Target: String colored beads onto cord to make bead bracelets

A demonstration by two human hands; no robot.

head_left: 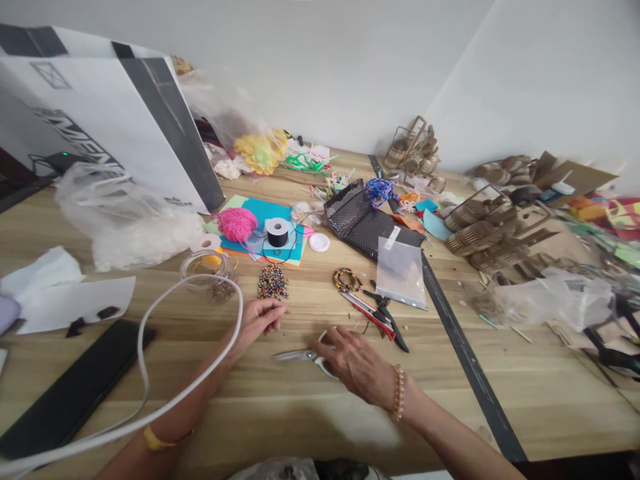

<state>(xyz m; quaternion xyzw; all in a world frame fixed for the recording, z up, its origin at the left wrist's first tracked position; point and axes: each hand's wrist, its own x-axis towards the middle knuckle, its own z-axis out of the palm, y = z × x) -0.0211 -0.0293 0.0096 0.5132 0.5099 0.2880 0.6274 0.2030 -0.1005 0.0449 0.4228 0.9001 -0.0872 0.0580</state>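
My left hand (259,317) rests on the wooden table (280,413) with its fingers curled together, just below a small heap of coloured beads (273,282). What it pinches, if anything, is too small to make out. My right hand (353,363) lies over the white handles of a pair of scissors (296,356), whose metal blades point left. A beaded bracelet sits on my right wrist (397,392). A spool of black cord (277,231) stands on blue paper behind the beads.
A red cutter and dark pliers (380,317) lie right of my hands, near a bead bracelet (346,279) and a clear bag (401,272). Pink yarn (237,223), a black mesh pouch (363,220), a white shopping bag (100,127), cardboard models (485,227) and a white cable (190,380) surround them.
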